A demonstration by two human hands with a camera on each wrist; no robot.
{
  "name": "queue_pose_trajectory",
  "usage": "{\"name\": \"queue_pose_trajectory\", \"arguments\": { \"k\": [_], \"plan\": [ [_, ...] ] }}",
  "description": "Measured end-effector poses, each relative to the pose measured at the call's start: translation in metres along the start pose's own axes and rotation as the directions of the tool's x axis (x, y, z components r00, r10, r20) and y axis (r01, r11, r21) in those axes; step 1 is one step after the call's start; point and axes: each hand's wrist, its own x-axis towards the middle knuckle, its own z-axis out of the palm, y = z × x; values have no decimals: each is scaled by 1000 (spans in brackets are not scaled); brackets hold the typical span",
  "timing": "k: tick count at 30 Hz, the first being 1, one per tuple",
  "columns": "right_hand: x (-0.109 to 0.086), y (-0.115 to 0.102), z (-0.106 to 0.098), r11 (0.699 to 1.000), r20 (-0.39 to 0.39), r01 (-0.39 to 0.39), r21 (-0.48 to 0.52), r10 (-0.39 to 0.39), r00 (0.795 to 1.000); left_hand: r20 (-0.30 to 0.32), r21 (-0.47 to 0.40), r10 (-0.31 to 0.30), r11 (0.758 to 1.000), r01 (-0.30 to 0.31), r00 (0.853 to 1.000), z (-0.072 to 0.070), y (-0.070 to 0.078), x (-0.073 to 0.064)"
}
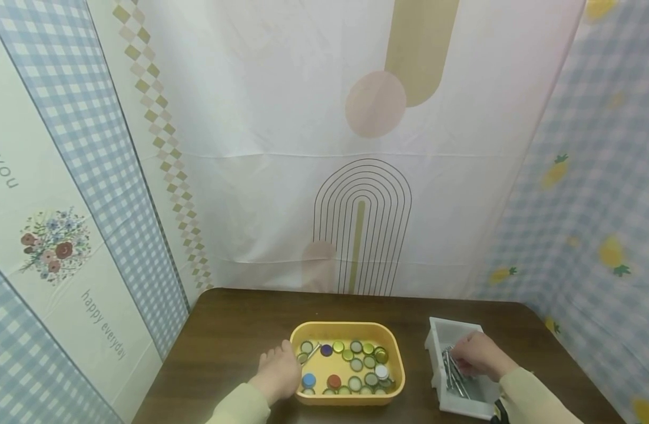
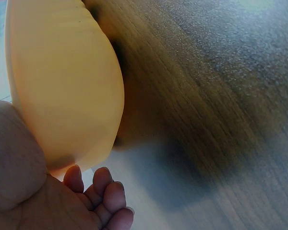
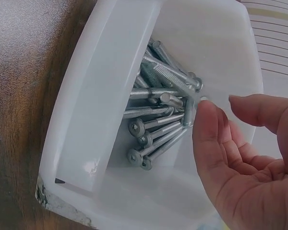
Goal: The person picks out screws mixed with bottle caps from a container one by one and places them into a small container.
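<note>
My left hand (image 1: 278, 374) rests against the left side of a yellow plastic tub (image 1: 351, 400). In the left wrist view its palm lies by the tub's wall (image 2: 67, 86), fingers loosely bent. Bottle caps (image 1: 356, 365) of several colours lie in the tub, with a silver bolt (image 1: 311, 353) among them at the left. My right hand (image 1: 480, 354) reaches into a white plastic bin (image 1: 462, 405). Long silver bolts (image 3: 158, 127) lie piled there. In the right wrist view, the index fingertip is right at the end of one bolt, and a gap shows between thumb and index finger.
Both containers stand on a dark brown wooden table (image 1: 239, 324), the bin to the right of the tub. A white patterned cloth (image 1: 261, 206) hangs behind the table. Checked cloth (image 1: 584, 235) hangs along the right side.
</note>
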Motion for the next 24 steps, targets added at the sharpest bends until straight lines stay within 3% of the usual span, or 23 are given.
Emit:
{"name": "queue_pose_trajectory", "arguments": {
  "k": [11, 19, 24],
  "plan": [
    [-1, -12, -6, 998, -6, 53, 21, -52, 999, -14, -2, 9, 1000, -9, 1000, 0, 0, 0],
    [-6, -43, -3, 989, 5, 113, 95, -114, 993, -10, -1, 9, 1000, -9, 1000, -1, -1, -1],
    [-12, -68, 15, 988, -2, 132, 82, -132, 991, -8, -15, 13, 1000, -13, 1000, 0, -2, -1]
  ]
}}
